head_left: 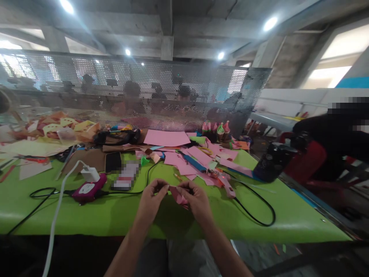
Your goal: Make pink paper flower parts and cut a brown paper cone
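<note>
Lower centre of frame: left hand [152, 198] and right hand [195, 199] both pinch small pink paper [178, 194] just above green table [115, 215]. Fingertips closed on opposite ends. Judgement: fold in progress; keep edges aligned, crease firmly, avoid black cable [256, 209] nearby.

Pink paper piece [178, 195]: lower part hidden behind right hand [196, 200]; fold shape unclear. Left hand [151, 198] fingertips cover its near end. Both forearms cut off by bottom edge. Item beside phone [113, 161] pixelated. People behind perforated screen [144, 88] indistinct.
</note>
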Tool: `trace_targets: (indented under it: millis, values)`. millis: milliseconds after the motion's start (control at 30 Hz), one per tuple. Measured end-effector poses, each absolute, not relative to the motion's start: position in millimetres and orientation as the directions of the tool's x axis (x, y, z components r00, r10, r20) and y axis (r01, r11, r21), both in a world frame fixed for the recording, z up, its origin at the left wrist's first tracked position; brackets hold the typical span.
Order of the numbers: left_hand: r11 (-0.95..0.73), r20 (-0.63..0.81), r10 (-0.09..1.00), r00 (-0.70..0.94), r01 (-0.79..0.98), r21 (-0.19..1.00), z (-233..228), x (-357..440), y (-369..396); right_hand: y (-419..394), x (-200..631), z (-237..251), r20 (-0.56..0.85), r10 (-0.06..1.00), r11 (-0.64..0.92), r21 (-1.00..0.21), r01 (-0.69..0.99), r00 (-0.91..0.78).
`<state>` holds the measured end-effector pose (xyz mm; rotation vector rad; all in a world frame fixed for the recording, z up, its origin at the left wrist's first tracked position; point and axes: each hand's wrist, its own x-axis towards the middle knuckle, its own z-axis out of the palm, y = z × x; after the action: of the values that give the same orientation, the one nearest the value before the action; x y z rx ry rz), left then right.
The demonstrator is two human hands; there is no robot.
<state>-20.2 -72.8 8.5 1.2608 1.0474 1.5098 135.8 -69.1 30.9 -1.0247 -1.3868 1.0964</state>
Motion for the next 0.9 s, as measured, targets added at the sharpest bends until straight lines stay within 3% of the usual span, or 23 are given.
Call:
trace_targets:
  millis: [267, 467, 900]
  values:
    - [-0.227, 0.224, 0.974, -0.034, -0.194, 0.954, 7.5, -18.6, -74.0, -70.6, 134.8, 32.9, 0.237, 0.968, 0.241, -0.969, 0.044, -0.084]
    - [-0.294, 0.294, 0.956, -0.026, -0.010, 0.956, 9.6, -18.8, -73.9, -74.2, 132.2, 34.0, 0.238, 0.966, 0.246, -0.966, 0.080, -0.097]
    - [-0.282, 0.276, 0.956, -0.098, -0.056, 0.958, 9.2, -19.4, -72.0, -71.9, 132.8, 29.1, 0.287, 0.954, 0.297, -0.947, 0.126, -0.092]
